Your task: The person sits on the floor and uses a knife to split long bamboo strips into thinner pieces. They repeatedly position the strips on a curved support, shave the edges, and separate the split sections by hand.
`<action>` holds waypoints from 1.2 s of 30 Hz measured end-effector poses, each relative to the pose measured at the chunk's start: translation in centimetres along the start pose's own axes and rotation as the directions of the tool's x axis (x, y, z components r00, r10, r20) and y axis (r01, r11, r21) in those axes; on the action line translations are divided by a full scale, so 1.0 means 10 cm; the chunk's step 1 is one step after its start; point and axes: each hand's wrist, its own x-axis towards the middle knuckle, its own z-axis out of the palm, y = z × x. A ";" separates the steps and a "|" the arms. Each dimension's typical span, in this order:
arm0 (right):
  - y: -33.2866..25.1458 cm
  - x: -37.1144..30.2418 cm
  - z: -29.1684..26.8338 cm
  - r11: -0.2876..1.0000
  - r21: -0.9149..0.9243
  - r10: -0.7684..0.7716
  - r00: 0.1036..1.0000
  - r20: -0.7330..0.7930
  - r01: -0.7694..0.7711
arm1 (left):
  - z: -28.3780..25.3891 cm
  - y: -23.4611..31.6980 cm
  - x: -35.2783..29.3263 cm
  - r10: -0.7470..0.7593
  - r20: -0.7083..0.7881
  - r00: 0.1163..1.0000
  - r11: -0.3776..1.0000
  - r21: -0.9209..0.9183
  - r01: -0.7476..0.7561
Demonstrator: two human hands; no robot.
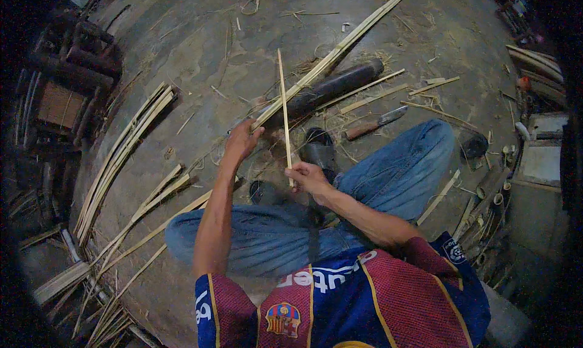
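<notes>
My right hand [308, 178] pinches the lower end of a thin pale bamboo strip [283, 99], which points away from me and crosses in front of a bundle of bamboo strips [343, 48]. Closed around the near end of that long bundle is my left hand [242, 141], its fingers partly hidden. The bundle slants up to the far right. Beneath and beside it lies a dark, thick cylinder [340, 88]. To the right of the cylinder, a knife [375, 123] with a wooden handle rests on the floor, its blade pointing right.
More split strips [121, 160] lie on the floor at left, with others [149, 205] by my left knee. Short offcuts [434, 87] are scattered beyond the knife. Wooden furniture [67, 99] stands far left; cut bamboo tubes [498, 199] lie at right. My bent legs [401, 172] frame the work area.
</notes>
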 end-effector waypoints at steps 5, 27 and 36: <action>0.06 0.04 0.01 1.000 0.007 0.028 1.000 -0.010 -0.028 | 0.15 -0.22 0.05 0.095 -0.083 0.992 0.990 -0.101 -0.103; 0.06 -0.01 0.17 0.983 0.078 0.149 0.972 0.180 -0.165 | 0.46 0.08 -0.02 0.045 0.142 0.989 0.997 -0.065 -0.036; -0.13 0.75 0.22 0.932 0.308 0.202 0.979 -0.004 -0.191 | 0.62 -0.45 0.25 0.286 0.133 0.949 0.935 -0.255 -0.246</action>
